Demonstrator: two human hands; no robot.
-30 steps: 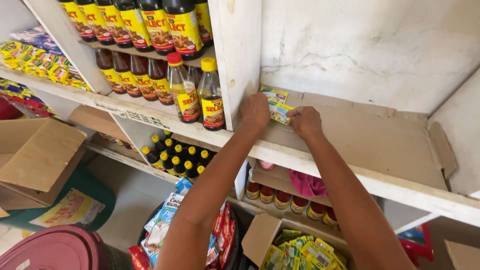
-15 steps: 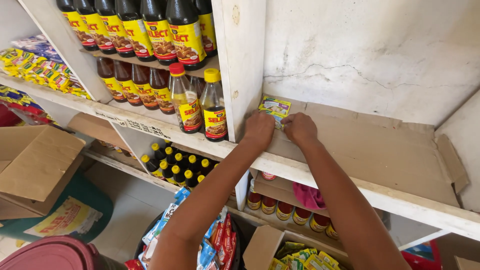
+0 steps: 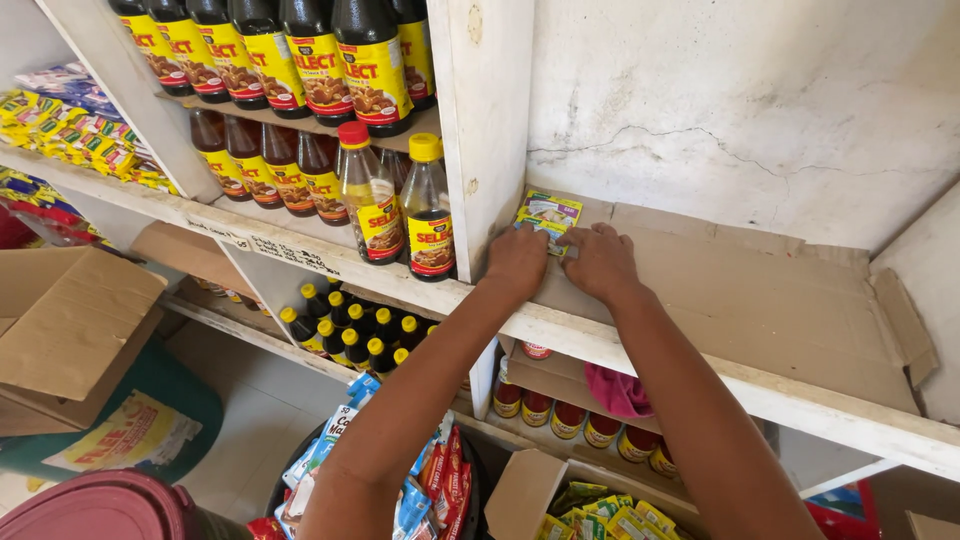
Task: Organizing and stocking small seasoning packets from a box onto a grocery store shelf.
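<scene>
Both my hands rest on a shelf lined with flattened brown cardboard (image 3: 760, 300). My left hand (image 3: 517, 262) and my right hand (image 3: 600, 262) press side by side against a small stack of green and yellow sachets (image 3: 547, 213) that stands against the white upright at the shelf's left end. The fingers of both hands touch the lower part of the sachets and hide it. Nothing is lifted off the shelf.
Dark sauce bottles (image 3: 340, 60) fill the shelves to the left, two with red and yellow caps (image 3: 400, 200) at the front. Small jars (image 3: 560, 420) line the shelf below. An open box of sachets (image 3: 590, 510), a bin of packets (image 3: 430, 490) and a cardboard box (image 3: 60, 330) stand on the floor.
Both hands pushed the sachets further back and left along the cardboard, up against the white upright. The view has tilted slightly downward.
</scene>
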